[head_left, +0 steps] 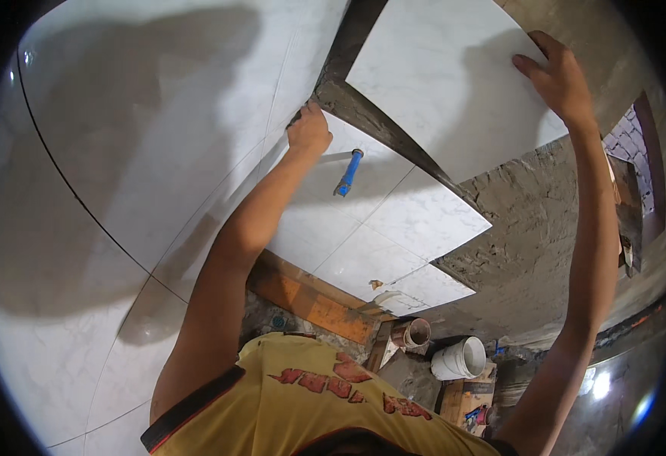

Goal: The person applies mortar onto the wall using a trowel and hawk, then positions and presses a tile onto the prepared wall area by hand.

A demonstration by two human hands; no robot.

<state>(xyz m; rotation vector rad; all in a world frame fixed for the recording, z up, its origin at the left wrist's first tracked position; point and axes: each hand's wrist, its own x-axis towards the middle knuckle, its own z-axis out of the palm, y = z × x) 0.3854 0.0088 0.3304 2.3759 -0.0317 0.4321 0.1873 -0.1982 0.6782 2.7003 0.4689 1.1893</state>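
A large white tile (439, 83) stands out at the upper right, tilted against the set tiles, with a dark gap along its lower left edge. My right hand (557, 80) grips its right edge, thumb on the face and the other fingers partly behind. My left hand (310, 131) is curled at the upper left corner of the set white wall tiles (393, 205), beside grey mortar (340, 99) in the gap. Its fingertips are partly hidden, so what they hold, if anything, cannot be made out. A blue pipe fitting (348, 173) juts from the set tiles below.
Glossy white tiles (67, 228) cover the wall to my left. Rough wet mortar (526, 209) coats the wall at right, near an opening (637, 163). Below lie a wooden board (321, 308), a brown bucket (411, 333) and a white bucket (454, 361).
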